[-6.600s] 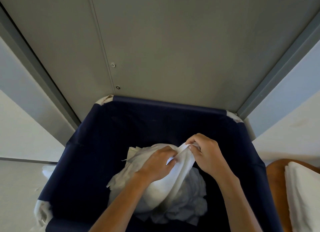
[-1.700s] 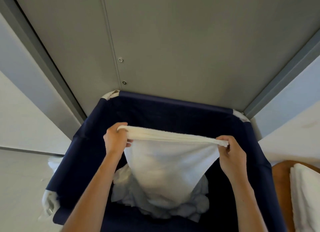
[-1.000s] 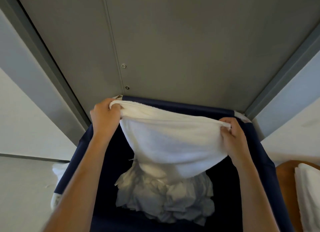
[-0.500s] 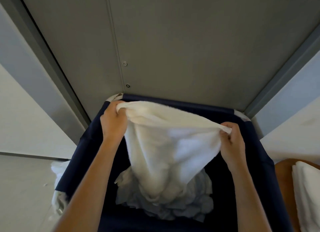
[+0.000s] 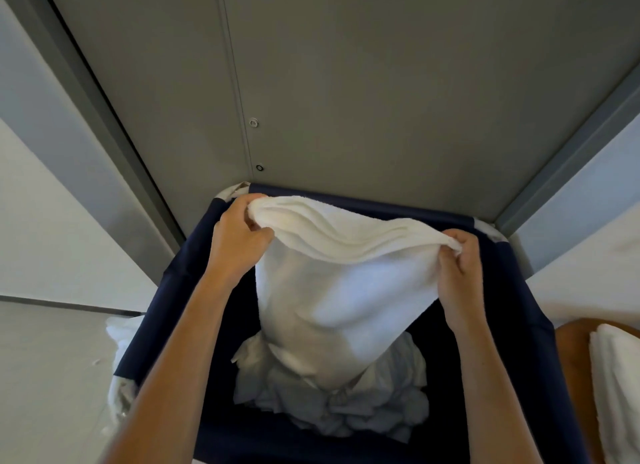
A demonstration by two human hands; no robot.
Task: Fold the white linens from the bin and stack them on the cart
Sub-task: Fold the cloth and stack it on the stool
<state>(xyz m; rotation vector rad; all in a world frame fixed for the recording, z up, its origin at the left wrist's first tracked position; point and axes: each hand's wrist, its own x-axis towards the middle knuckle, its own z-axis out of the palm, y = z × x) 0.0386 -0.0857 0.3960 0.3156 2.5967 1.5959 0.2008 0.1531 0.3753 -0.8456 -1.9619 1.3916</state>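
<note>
Grey metal doors (image 5: 346,82), pale floor (image 5: 52,377), navy bin (image 5: 180,290), brown cart (image 5: 571,359), white towel (image 5: 346,290)

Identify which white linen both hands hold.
The towel stretched between left hand and right hand over the bin; the crumpled pile lies inside it, the stack sits far right.

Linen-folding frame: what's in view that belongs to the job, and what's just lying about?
Job: left hand and right hand, gripping the white towel by its top edge; crumpled linens in the navy bin; folded stack on the brown surface at right, likely the cart.

Lying about: white material outside the bin's left side; grey wall panel.
</note>
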